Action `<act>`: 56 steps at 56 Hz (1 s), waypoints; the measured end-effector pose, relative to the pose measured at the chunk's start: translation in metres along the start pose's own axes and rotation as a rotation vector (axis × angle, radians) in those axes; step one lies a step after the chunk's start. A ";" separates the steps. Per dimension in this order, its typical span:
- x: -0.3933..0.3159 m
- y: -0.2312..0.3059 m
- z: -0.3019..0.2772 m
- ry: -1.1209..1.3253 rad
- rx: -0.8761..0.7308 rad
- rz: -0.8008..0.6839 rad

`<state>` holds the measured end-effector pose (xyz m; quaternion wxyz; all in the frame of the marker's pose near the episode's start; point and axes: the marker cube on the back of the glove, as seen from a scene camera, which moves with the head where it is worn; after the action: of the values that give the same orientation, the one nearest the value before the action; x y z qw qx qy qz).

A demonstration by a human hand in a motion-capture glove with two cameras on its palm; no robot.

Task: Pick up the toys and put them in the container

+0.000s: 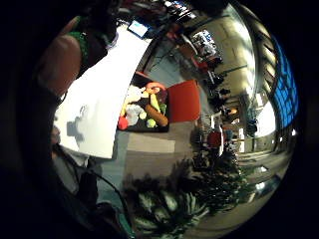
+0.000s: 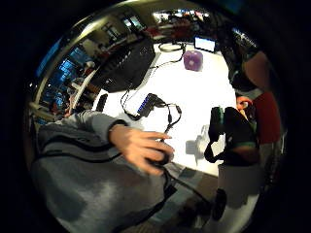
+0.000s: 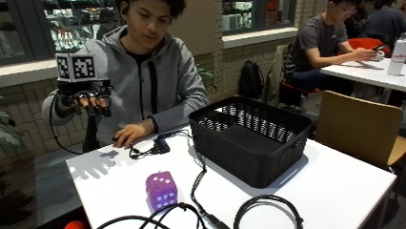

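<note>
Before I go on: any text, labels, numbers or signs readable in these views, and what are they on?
No readable words or numbers anywhere.
Purple toy die on the table: white pips only, no digits.
Black basket: no label visible.
White bottle on the far table: red print, too small to read.
Screen at the table's far end: lit, content too blurred to read.

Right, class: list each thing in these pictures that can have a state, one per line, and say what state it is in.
Gloved right hand: raised beside the table, fingers spread, holding nothing.
Bare hand: resting at the table's near edge.
Black basket: upright on the table, open-topped, nothing visible inside.
Purple dice toy: upright on the table, apart from the basket, untouched.
Tray of toys: on the floor beside the table, full.
</note>
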<state>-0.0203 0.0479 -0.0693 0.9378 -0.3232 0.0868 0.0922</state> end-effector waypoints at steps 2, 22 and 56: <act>-0.007 -0.001 0.000 -0.031 -0.025 -0.014; -0.017 -0.171 0.059 -0.094 -0.223 -0.177; -0.013 -0.289 0.166 -0.102 -0.358 -0.058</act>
<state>0.0500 -0.0740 0.2332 0.8709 -0.4820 0.0122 0.0954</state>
